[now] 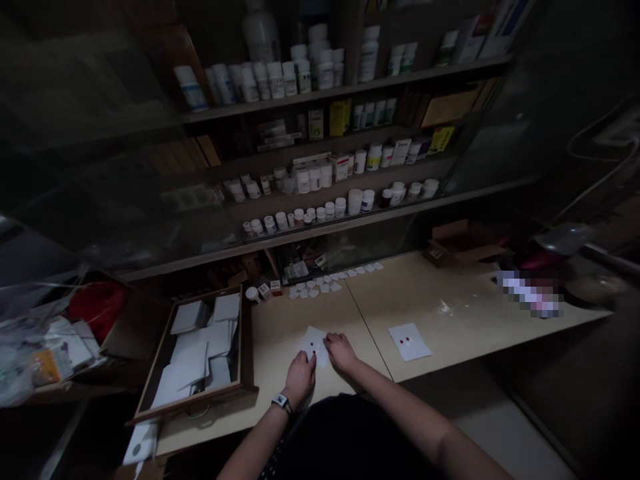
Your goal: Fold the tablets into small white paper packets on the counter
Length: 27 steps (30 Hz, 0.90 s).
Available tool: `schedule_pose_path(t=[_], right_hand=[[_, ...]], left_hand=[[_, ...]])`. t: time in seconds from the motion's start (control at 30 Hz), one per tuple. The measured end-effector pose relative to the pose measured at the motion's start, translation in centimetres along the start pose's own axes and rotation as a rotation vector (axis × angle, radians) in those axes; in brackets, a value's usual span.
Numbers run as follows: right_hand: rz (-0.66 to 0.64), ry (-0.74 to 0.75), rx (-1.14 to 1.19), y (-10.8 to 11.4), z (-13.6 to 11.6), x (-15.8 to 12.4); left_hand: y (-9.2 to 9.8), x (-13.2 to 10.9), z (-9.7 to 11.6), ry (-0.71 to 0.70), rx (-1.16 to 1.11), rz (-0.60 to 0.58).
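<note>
A small white sheet of paper (316, 335) lies on the pale tabletop in front of me, with two small red pills (312, 345) on it and faint white spots that I cannot make out. My left hand (301, 375), a watch on its wrist, is closed at the sheet's near left edge, fingertips close to the lower pill. My right hand (341, 353) pinches the sheet's right side with curled fingers. Farther right, a second white sheet (411, 351) lies flat, bearing two more red pills (405, 340).
An open wooden drawer box (250, 373) with stacked white papers (193, 353) stands at left. Several folded white packets (313, 288) lie in rows at the back. Shelves of white bottles (275, 80) rise behind. An open cardboard box (463, 250) sits at back right.
</note>
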State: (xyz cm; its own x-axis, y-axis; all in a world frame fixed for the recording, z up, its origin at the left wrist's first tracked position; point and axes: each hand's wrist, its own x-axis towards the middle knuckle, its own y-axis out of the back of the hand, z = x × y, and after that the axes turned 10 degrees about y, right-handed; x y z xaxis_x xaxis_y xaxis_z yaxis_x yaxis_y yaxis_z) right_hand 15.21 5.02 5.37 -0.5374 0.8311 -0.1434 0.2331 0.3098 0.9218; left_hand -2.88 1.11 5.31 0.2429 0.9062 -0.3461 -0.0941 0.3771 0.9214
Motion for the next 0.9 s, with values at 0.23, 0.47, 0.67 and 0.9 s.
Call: schedule_pose_path(t=[0.23,0.47,0.67,0.9], right_hand=[[-0.035,0.091,-0.015,0.8,0.6,0.9],[-0.13,0.359,-0.021,1.2,-0.3,3.0],[-0.095,0.302,0.079,1.2,0.5,2.5],[-0.091,0.227,0.102,1.1,1.9,1.1]], left_hand=[[0.2,0.2,1.1,0.068,0.021,-0.062],[0.1,-0.4,2.1,0.138,0.037,-0.061],[0.5,-0.5,3.0,0.164,0.081,-0.047],[-0.3,0.2,3.1,0.099,0.12,0.074]])
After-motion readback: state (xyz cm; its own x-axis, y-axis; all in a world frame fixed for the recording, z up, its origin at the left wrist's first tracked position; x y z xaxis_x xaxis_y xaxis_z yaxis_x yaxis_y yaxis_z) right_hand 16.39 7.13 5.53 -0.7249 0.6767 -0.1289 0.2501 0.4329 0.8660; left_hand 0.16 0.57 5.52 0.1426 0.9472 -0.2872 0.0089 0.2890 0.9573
